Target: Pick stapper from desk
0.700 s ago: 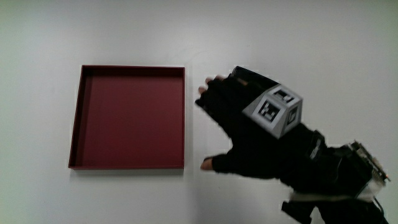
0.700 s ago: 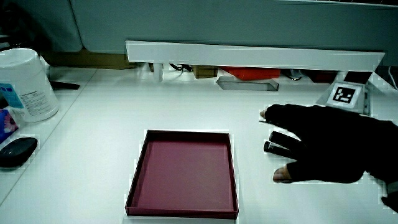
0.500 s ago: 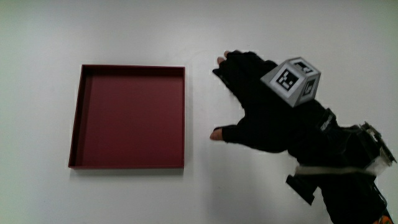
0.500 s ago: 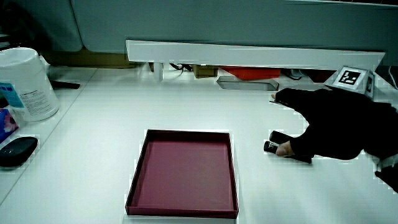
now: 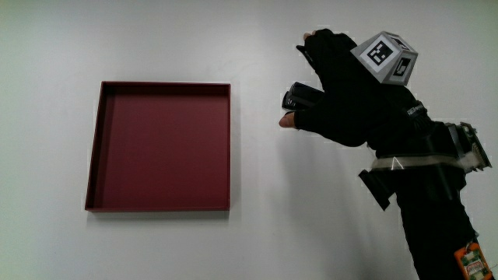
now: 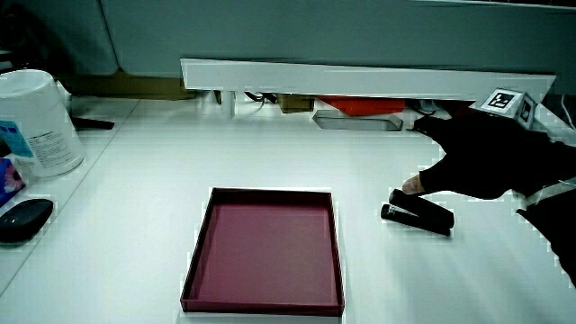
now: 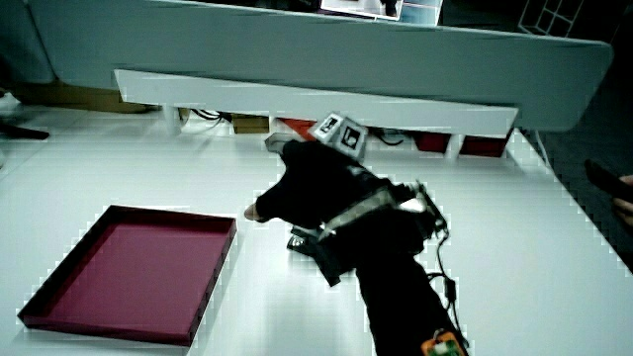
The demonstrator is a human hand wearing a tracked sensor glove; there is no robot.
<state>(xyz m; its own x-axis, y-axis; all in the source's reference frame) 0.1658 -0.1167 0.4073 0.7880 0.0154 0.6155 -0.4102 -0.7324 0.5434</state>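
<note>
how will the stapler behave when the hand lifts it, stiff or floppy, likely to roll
Probably stiff: the stapler looks like a hard black bar. It lies flat and long on the table, so rolling seems unlikely. Its two arms may swing apart if the hand takes only the upper one.

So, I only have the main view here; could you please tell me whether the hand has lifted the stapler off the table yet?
Observer: Not yet. In a side view the stapler lies flat on the table, and the hand is above it with its fingers not closed around it.
Operator: Thank you. Is there anything besides the red tray nearby?
Observer: Yes, a white tub stands by the table's edge, well apart from the tray.
Operator: Anything close to that tub?
Observer: A black mouse lies nearer to the person than the tub.
</note>
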